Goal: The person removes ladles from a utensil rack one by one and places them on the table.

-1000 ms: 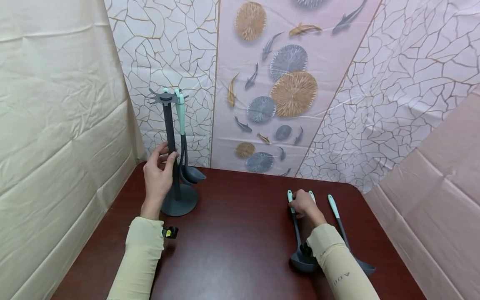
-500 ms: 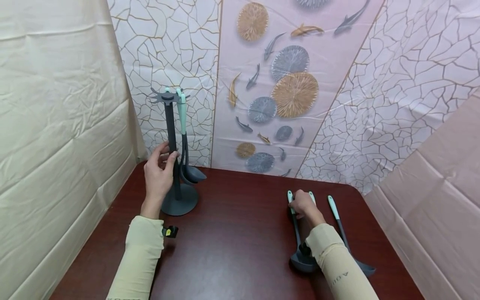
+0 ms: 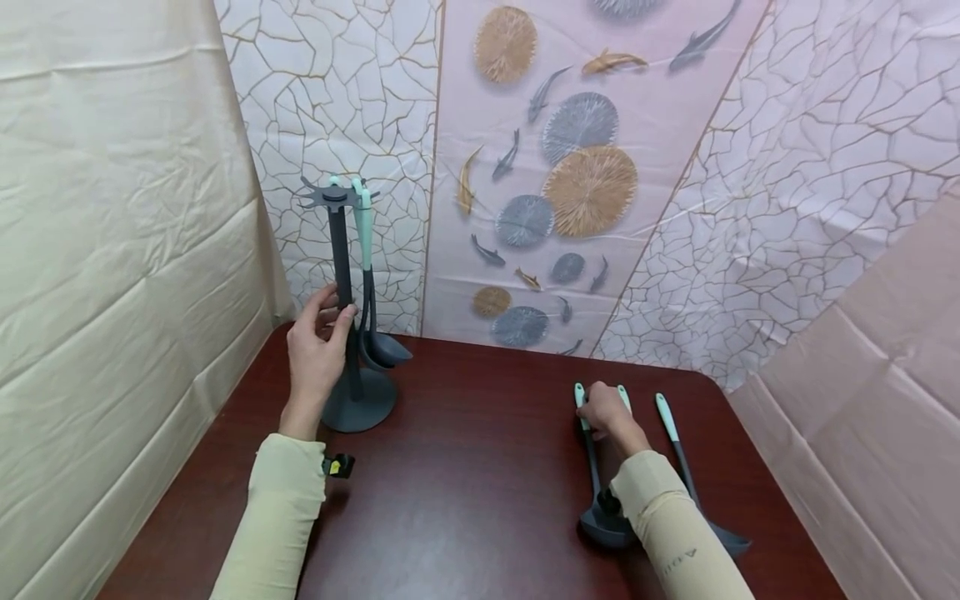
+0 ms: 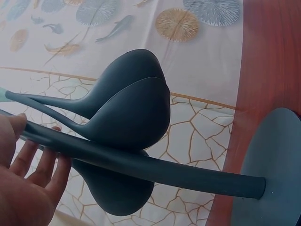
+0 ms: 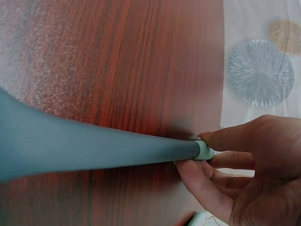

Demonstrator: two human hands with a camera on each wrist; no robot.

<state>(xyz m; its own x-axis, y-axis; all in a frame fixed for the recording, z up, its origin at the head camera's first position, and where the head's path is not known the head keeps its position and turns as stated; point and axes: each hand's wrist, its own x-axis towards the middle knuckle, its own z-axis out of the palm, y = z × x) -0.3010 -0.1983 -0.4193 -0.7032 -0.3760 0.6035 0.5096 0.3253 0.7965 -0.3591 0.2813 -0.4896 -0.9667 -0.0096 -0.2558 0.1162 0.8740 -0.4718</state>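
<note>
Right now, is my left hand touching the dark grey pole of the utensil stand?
Touching. The left wrist view shows the left hand with its fingers against the dark grey pole of the utensil stand; the head view shows thumb and fingers round it.

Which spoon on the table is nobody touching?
The rightmost spoon, lying alone; the right hand covers the other two handles.

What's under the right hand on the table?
The right hand covers two mint-handled utensils lying on the table; its fingers pinch one handle. A dark ladle bowl shows below. The sleeve hides the second utensil's head.
</note>
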